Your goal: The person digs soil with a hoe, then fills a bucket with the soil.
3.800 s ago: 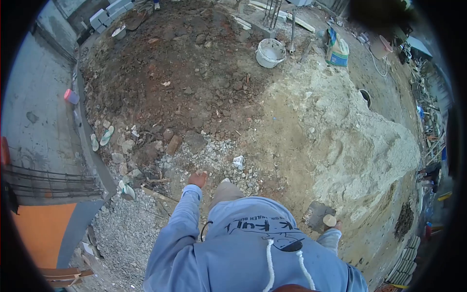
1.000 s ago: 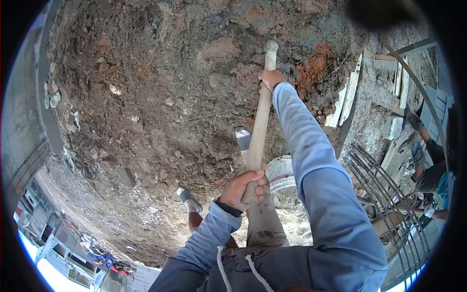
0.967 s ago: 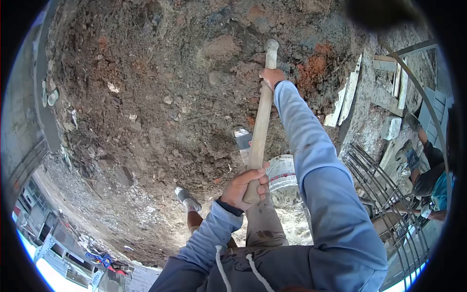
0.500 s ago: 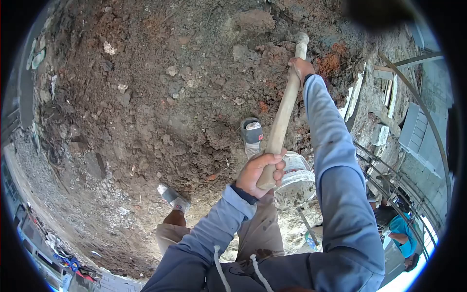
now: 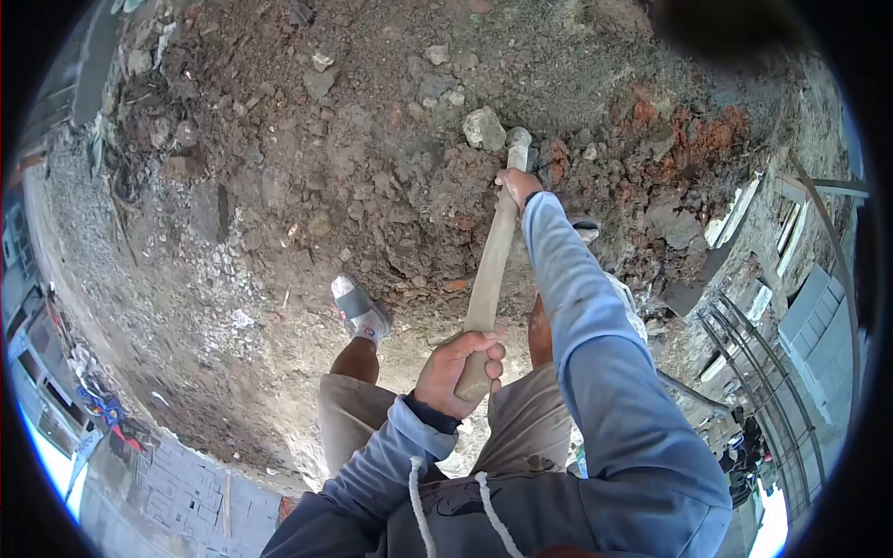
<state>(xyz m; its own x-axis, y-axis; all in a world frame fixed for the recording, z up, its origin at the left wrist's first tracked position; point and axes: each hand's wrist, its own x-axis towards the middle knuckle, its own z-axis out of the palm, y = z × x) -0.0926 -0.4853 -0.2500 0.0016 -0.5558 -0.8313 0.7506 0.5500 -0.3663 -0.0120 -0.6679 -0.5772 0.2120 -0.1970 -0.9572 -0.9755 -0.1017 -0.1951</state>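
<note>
My left hand [image 5: 456, 372] is wrapped round the butt end of a long wooden-handled digging tool [image 5: 493, 260], close to my body. Further up the same handle, just below the tool's collar, my right hand [image 5: 517, 184] is closed. The far end of the handle is low over loose brown soil [image 5: 400, 186], beside a pale rock [image 5: 484, 128]. I cannot make out the tool's blade, so its exact kind does not show.
My sandalled foot [image 5: 353, 302] stands on the soil at left; the other is mostly behind my right arm. Thin metal bars [image 5: 758, 381] and grey panels [image 5: 819, 325] lie to the right. Reddish clods [image 5: 688, 130] are at upper right. Paving [image 5: 186, 484] shows at lower left.
The handle and both hands have moved left in view, my right hand also lower and nearer. The view has shifted, and the person in a blue shirt at right no longer shows.
</note>
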